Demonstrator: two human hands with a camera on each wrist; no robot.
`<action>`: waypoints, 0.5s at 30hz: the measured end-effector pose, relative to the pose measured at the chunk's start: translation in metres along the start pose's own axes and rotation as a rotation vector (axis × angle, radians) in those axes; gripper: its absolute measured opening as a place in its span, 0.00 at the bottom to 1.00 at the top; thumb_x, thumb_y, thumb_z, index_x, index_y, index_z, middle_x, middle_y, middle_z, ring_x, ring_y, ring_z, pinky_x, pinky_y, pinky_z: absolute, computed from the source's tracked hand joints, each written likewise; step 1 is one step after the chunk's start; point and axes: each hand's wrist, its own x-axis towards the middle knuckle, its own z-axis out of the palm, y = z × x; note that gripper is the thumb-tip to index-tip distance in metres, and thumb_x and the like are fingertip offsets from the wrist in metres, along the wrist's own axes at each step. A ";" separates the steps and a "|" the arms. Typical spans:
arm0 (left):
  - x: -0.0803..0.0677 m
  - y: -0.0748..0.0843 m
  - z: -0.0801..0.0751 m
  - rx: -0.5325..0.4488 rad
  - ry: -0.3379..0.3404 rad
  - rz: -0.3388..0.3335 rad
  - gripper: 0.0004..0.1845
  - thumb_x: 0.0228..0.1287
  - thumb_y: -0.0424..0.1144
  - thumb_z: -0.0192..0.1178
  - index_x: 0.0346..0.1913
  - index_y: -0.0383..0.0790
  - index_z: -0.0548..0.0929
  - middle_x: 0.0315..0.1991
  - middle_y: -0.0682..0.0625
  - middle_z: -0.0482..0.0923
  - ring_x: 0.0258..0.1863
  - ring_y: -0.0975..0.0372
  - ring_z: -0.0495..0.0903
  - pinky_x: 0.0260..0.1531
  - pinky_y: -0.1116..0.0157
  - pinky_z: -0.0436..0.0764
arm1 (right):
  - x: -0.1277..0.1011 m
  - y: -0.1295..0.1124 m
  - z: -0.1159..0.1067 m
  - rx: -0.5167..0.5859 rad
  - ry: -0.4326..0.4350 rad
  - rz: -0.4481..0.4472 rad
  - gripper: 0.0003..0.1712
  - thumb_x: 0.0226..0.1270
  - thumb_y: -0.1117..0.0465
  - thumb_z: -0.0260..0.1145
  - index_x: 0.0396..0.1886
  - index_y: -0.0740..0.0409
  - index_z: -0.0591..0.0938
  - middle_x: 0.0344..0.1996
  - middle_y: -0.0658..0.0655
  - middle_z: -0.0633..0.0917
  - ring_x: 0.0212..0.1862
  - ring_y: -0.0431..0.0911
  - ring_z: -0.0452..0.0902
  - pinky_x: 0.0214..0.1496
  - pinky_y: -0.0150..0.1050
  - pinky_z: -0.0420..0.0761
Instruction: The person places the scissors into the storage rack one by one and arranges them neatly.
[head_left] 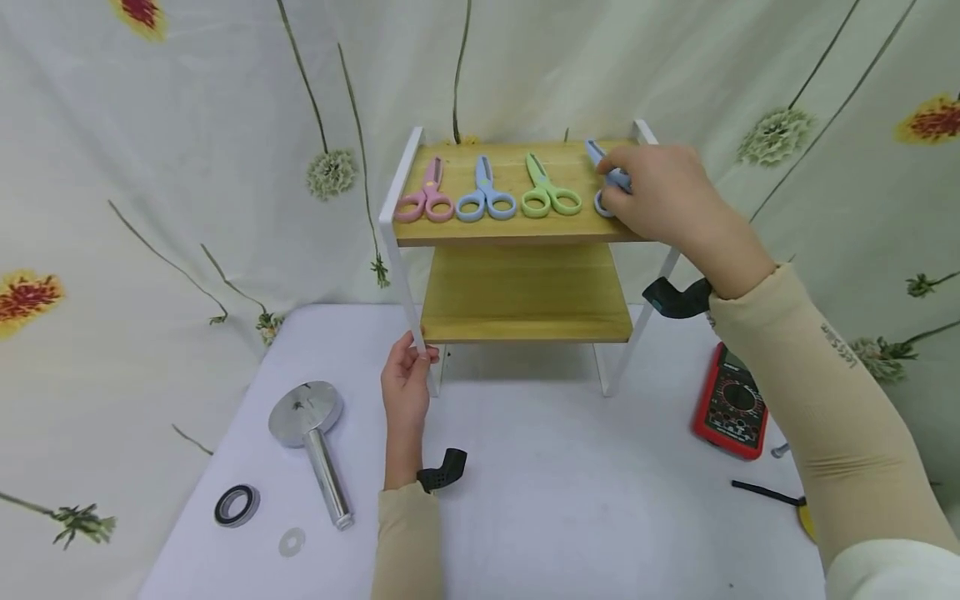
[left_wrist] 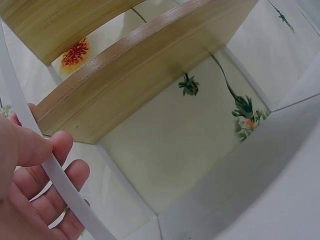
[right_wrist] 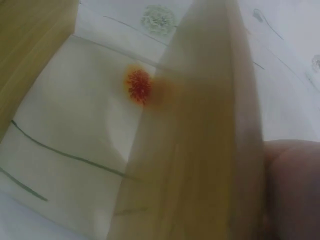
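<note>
A two-tier wooden shelf (head_left: 525, 292) with a white metal frame stands on the table. Pink scissors (head_left: 425, 198), blue scissors (head_left: 485, 197) and green scissors (head_left: 548, 192) lie in a row on its top board. My right hand (head_left: 660, 200) holds a fourth pair, pale blue scissors (head_left: 606, 171), at the right end of that board. My left hand (head_left: 407, 385) grips the shelf's front left white leg (left_wrist: 60, 180) near its foot, fingers wrapped round it. The right wrist view shows only a blurred wooden shelf edge (right_wrist: 200, 150).
On the table lie a chrome shower head (head_left: 309, 425), a black rubber ring (head_left: 236, 505) and a clear washer (head_left: 292, 542) at the left. A red multimeter (head_left: 731, 404) and a black probe lead (head_left: 765, 493) lie at the right. A flowered cloth hangs behind.
</note>
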 end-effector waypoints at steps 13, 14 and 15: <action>-0.001 0.003 0.001 -0.007 0.005 -0.010 0.21 0.77 0.28 0.50 0.68 0.39 0.76 0.37 0.56 0.83 0.40 0.70 0.81 0.59 0.65 0.76 | -0.003 -0.003 0.005 -0.028 0.062 -0.001 0.19 0.76 0.58 0.54 0.50 0.62 0.88 0.18 0.57 0.81 0.27 0.52 0.70 0.39 0.44 0.61; -0.001 0.002 0.001 -0.008 0.006 -0.010 0.21 0.77 0.28 0.50 0.68 0.40 0.76 0.37 0.56 0.83 0.40 0.70 0.81 0.59 0.63 0.76 | -0.003 -0.003 0.005 -0.028 0.064 -0.002 0.20 0.76 0.58 0.54 0.50 0.62 0.88 0.19 0.58 0.82 0.28 0.53 0.70 0.39 0.44 0.60; -0.001 0.003 0.001 -0.007 0.007 -0.011 0.21 0.77 0.28 0.50 0.68 0.39 0.76 0.37 0.56 0.83 0.40 0.70 0.82 0.60 0.63 0.76 | -0.003 -0.003 0.005 -0.026 0.067 -0.004 0.20 0.77 0.57 0.54 0.50 0.62 0.88 0.21 0.59 0.83 0.28 0.54 0.71 0.38 0.44 0.60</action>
